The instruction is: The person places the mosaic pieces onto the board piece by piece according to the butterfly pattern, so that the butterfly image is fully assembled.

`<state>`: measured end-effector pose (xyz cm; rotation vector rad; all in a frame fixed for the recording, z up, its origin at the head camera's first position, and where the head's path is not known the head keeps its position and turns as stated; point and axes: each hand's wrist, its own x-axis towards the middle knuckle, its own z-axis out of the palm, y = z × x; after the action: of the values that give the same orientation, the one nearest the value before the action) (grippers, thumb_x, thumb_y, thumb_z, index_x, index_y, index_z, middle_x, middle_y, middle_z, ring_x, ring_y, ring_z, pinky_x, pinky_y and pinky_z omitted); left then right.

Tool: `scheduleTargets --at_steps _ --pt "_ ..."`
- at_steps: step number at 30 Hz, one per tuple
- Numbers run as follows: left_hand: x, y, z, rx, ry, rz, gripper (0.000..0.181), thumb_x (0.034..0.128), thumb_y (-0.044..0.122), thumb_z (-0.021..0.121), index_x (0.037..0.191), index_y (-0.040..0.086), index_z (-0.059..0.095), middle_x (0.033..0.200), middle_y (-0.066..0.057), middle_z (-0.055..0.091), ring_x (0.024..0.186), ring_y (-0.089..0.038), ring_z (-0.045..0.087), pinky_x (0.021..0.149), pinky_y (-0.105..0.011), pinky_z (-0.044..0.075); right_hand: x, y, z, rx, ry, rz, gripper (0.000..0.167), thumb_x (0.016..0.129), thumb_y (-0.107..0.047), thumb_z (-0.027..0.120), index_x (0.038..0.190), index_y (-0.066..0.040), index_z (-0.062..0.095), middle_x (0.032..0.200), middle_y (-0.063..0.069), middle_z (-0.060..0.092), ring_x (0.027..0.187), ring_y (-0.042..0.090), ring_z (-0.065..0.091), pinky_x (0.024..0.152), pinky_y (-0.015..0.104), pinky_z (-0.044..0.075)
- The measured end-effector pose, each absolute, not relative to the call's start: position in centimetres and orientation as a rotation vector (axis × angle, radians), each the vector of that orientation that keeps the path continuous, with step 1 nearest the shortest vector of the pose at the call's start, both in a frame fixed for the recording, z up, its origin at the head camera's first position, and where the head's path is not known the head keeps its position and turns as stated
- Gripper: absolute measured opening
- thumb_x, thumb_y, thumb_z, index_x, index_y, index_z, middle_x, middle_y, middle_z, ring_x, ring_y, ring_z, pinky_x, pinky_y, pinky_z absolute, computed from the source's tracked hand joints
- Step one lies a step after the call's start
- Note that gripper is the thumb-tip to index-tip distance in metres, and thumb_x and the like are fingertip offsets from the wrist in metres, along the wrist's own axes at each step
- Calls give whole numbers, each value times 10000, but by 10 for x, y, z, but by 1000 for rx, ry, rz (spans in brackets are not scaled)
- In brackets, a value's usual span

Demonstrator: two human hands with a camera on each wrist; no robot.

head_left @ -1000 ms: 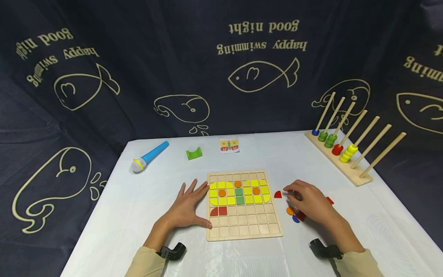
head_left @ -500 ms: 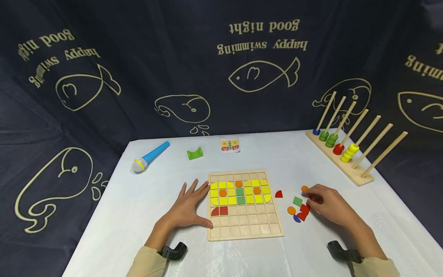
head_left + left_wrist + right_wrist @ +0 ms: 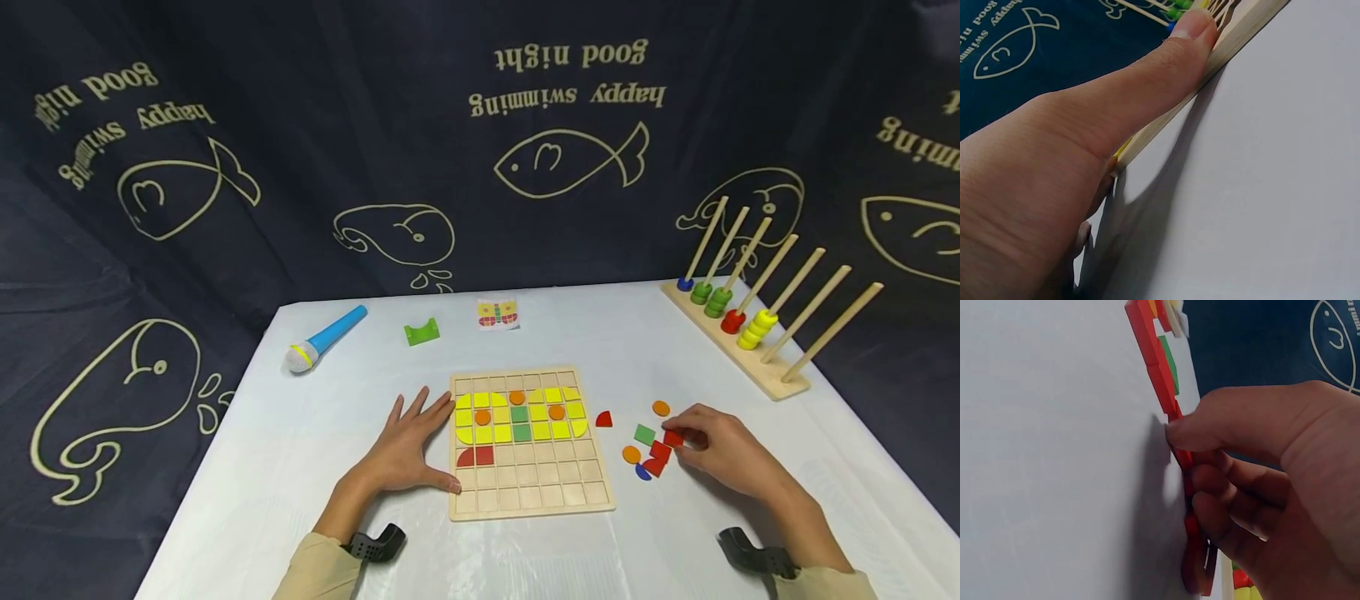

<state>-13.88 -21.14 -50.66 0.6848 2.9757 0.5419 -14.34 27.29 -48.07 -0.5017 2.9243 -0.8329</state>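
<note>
A wooden grid board (image 3: 532, 498) lies flat, bearing yellow, orange, green and red tiles. My left hand (image 3: 401, 450) rests at its left side, fingers spread; in the left wrist view the thumb (image 3: 1147, 81) lies on the board's edge. To the right of the board, my right hand (image 3: 727, 450) pinches a red square tile (image 3: 672, 438) between thumb and fingers. Beside it lie more red tiles (image 3: 656, 467), a green square tile (image 3: 644, 434), two orange discs (image 3: 632, 455) and a blue piece (image 3: 642, 472). In the right wrist view, red tiles (image 3: 1160, 387) line up near the thumb.
A red quarter-round tile (image 3: 604, 419) sits near the board's right edge. Farther back are a toy microphone (image 3: 326, 339), a green arch block (image 3: 422, 332), a butterfly picture card (image 3: 498, 314) and a pegged bead stand (image 3: 738, 346). A dark printed cloth hangs behind the table.
My right hand has moved right, away from the red quarter-round tile, to the red square tile. The green tile and an orange disc are now uncovered. My left hand has stayed put.
</note>
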Motion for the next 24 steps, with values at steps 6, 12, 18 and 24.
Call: scheduleTargets --at_steps 6,12,18,24 --pt "-140 -211 -507 697 2976 544 1282 491 881 641 1521 194 310 1574 61 222 1456 -258 44 1142 -536 -19 -146 265 -482 -536 2950 -897 326 766 -59 759 1086 -104 716 971 -26 611 812 165 525 655 238 507" --pt "-139 -213 -507 673 2982 526 1284 485 883 641 1522 204 308 1573 79 215 1456 -252 44 1145 -525 -21 -151 240 -483 -634 2898 -950 299 779 -96 766 1071 -141 721 950 -68 599 777 143 529 624 228 504" --pt "-139 -212 -505 692 2975 550 1286 489 869 659 1521 188 308 1573 62 221 1455 -264 53 1140 -541 -19 -153 213 -481 -694 2848 -957 297 786 -136 762 1080 -167 730 983 -98 616 834 133 541 697 253 503" --pt "-138 -212 -506 701 2982 542 1289 488 874 654 1521 186 305 1572 55 225 1454 -267 60 1140 -545 -11 -153 188 -481 -782 2790 -988 305 784 -138 766 1086 -165 730 952 -99 600 751 125 537 594 215 478"
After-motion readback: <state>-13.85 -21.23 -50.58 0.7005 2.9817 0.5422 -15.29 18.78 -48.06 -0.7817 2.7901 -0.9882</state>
